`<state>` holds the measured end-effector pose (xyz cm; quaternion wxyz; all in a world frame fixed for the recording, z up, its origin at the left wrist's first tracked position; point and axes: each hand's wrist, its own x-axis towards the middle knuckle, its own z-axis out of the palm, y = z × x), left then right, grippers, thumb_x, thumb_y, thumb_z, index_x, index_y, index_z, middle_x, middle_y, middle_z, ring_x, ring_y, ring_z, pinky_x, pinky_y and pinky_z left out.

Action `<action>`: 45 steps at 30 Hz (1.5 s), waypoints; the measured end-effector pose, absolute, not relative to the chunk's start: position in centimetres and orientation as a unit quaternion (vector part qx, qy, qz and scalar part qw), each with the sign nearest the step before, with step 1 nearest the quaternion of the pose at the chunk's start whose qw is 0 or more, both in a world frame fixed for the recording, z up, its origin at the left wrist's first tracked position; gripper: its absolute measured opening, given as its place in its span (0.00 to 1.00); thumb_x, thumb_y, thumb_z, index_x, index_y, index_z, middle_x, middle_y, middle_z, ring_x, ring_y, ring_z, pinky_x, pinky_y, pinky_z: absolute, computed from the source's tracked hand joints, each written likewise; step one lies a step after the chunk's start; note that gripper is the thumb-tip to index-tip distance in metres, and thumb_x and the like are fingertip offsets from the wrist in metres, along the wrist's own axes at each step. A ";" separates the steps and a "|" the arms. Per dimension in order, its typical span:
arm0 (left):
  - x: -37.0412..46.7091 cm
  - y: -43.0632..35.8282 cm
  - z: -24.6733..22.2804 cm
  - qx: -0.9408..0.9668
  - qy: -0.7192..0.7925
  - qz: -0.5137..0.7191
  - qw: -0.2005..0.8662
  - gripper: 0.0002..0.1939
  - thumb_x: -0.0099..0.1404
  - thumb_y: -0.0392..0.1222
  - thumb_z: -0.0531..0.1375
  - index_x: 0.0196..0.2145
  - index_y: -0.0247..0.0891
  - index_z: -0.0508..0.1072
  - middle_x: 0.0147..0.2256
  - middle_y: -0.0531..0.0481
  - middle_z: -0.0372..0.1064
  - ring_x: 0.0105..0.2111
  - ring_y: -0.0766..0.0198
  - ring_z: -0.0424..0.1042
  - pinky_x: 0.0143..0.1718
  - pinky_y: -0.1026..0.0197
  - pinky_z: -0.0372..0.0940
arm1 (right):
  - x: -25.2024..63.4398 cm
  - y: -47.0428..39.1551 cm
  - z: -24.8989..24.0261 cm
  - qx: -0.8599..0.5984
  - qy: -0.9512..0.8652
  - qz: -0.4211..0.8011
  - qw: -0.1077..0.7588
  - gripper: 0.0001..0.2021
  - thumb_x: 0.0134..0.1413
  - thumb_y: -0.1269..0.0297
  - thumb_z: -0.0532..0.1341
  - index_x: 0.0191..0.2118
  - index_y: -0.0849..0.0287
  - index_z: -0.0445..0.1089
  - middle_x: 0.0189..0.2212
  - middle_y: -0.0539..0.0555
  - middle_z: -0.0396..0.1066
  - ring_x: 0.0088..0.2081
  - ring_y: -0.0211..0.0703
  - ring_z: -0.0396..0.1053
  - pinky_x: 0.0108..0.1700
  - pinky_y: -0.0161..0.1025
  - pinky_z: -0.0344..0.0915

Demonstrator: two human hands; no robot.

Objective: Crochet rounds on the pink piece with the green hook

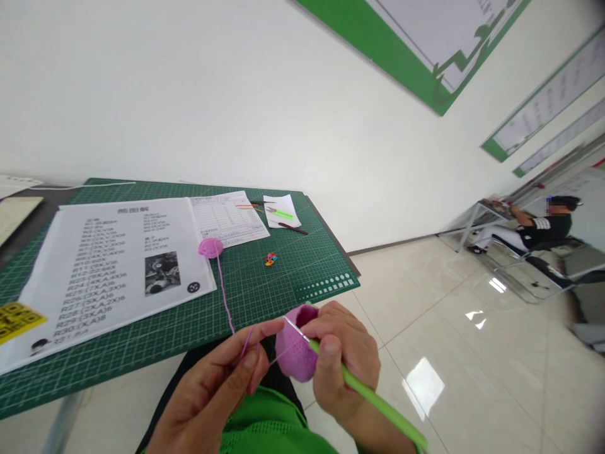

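My right hand (347, 353) is closed around a crochet hook (378, 403) with a green handle and a silver tip. Its fingers also hold the rim of a pink crocheted cup-shaped piece (293, 353), whose opening faces up. The hook's tip lies near the piece's left edge, close to my left index fingertip. My left hand (227, 378) pinches pink yarn (246, 343), which loops over the index finger and leads across to the piece. Another stretch of the strand runs up the mat to a small pink yarn ball (210, 248).
A printed pattern sheet (118, 265) and a form (227, 217) lie on the green cutting mat (255, 284). Small coloured stitch markers (270, 259), a green-handled cutter (280, 213) and thin dark sticks (293, 227) lie farther right. Another person (543, 224) sits at a far table.
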<state>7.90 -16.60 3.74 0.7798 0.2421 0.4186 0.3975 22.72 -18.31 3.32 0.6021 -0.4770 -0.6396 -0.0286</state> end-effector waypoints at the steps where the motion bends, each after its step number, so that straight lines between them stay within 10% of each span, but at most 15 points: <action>1: 7.9 -16.6 3.4 0.256 0.417 0.394 0.778 0.14 0.48 0.45 0.73 0.36 0.46 0.84 0.33 0.52 0.82 0.40 0.62 0.76 0.39 0.73 0.69 | 22.7 -18.4 3.4 -0.484 -0.634 -0.006 0.603 0.18 0.67 0.64 0.48 0.28 0.59 0.67 0.20 0.50 0.66 0.24 0.37 0.63 0.28 0.37 0.59; 9: 8.6 -16.8 3.8 0.387 0.428 0.449 0.683 0.18 0.57 0.51 0.67 0.47 0.57 0.79 0.36 0.57 0.76 0.32 0.67 0.72 0.32 0.75 0.67 | 22.5 -19.0 4.4 -0.527 -0.580 0.254 0.568 0.19 0.64 0.62 0.54 0.22 0.60 0.70 0.17 0.47 0.63 0.21 0.32 0.61 0.25 0.33 0.55; 22: 8.9 -17.8 3.9 0.446 0.381 0.439 0.681 0.20 0.61 0.51 0.63 0.51 0.69 0.72 0.26 0.60 0.67 0.23 0.68 0.62 0.23 0.70 0.60 | 22.3 -19.2 5.2 -0.551 -0.577 0.281 0.533 0.21 0.61 0.61 0.56 0.17 0.60 0.61 0.14 0.44 0.53 0.18 0.30 0.52 0.22 0.33 0.48; 30: 8.6 -17.5 4.0 0.443 0.399 0.419 0.684 0.27 0.61 0.55 0.62 0.57 0.69 0.63 0.23 0.60 0.65 0.22 0.66 0.60 0.23 0.67 0.57 | 23.9 -18.9 5.9 -0.456 -0.504 0.551 0.485 0.14 0.38 0.62 0.74 0.26 0.60 0.69 0.21 0.44 0.62 0.22 0.30 0.54 0.23 0.29 0.50; 45: 8.2 -17.3 4.9 0.410 0.415 0.431 0.688 0.34 0.59 0.51 0.65 0.61 0.66 0.59 0.23 0.59 0.70 0.22 0.66 0.61 0.22 0.69 0.60 | 24.6 -19.2 5.4 -0.430 -0.552 0.536 0.472 0.14 0.53 0.53 0.64 0.27 0.59 0.70 0.26 0.48 0.61 0.28 0.36 0.58 0.28 0.36 0.54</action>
